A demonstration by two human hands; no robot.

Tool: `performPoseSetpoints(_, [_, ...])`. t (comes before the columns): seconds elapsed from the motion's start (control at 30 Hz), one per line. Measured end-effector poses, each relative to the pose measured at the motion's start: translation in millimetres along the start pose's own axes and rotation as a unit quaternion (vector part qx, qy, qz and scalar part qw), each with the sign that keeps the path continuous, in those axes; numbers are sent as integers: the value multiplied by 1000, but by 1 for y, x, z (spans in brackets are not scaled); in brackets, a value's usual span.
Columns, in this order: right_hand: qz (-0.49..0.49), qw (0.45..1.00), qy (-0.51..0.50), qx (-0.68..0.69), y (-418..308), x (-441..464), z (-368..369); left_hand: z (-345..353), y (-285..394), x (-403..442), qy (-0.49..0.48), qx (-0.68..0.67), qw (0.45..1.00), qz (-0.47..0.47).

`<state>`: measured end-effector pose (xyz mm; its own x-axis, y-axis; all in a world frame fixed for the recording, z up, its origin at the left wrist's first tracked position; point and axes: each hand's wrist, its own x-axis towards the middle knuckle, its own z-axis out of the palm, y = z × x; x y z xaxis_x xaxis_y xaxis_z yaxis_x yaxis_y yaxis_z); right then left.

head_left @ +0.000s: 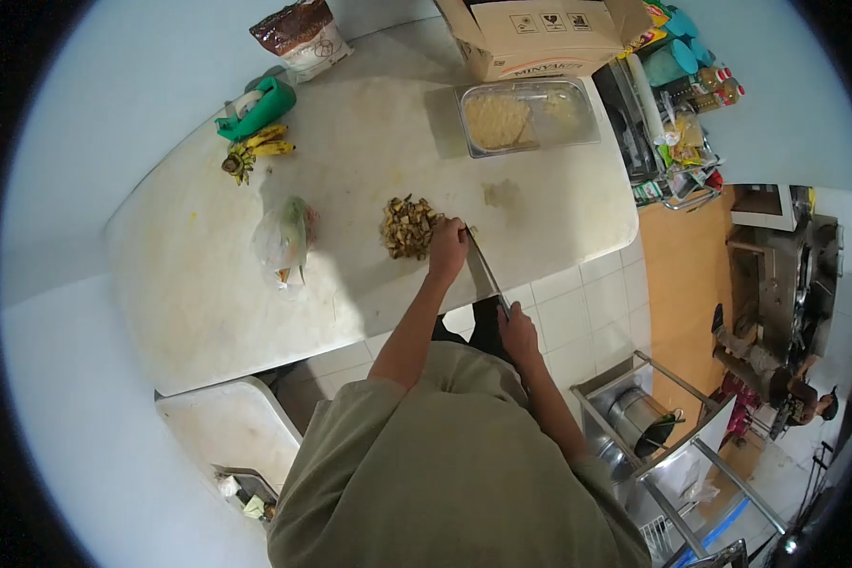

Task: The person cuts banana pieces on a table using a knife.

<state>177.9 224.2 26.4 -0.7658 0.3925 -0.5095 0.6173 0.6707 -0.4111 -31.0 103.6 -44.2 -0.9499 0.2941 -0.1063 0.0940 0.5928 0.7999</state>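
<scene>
My right hand is closed round the handle of a long knife, whose blade points away from me over the near edge of the white table. My left hand is at the blade's far end, fingers bunched together; whatever they grip is hidden. Just left of those fingers lies a pile of small chopped brown-and-pale pieces. A wet-looking patch marks the tabletop farther right.
Beyond the pile stand a clear two-part container of pale food and a cardboard box. Toward the left are bananas, a green tape dispenser, a plastic bag of vegetables and a brown-and-white bag. Another person is far right.
</scene>
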Motion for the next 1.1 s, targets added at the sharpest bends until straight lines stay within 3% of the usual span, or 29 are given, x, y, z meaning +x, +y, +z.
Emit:
performPoseSetpoints(0.17, [-32,999,9,-12,-10,41,-27,7,-2,-4,23,8,1000,-5])
performPoseSetpoints(0.3, [26,998,32,37,10,53,-48,16,-4,5,3,30,999,-21])
performPoseSetpoints(0.43, [11,998,12,60,31,52,-62,23,21,9,2,45,998,-44])
performPoseSetpoints(0.57, [17,991,-40,124,41,51,-60,23,40,22,-36,97,995,9])
performPoseSetpoints(0.73, [-12,976,-29,216,39,48,-78,36,56,34,-74,102,992,25])
performPoseSetpoints(0.9, [3,974,-94,208,47,60,-119,54,57,37,-14,81,997,13])
performPoseSetpoints(1.1, [-9,973,-97,209,89,67,-155,59,53,27,64,33,996,49])
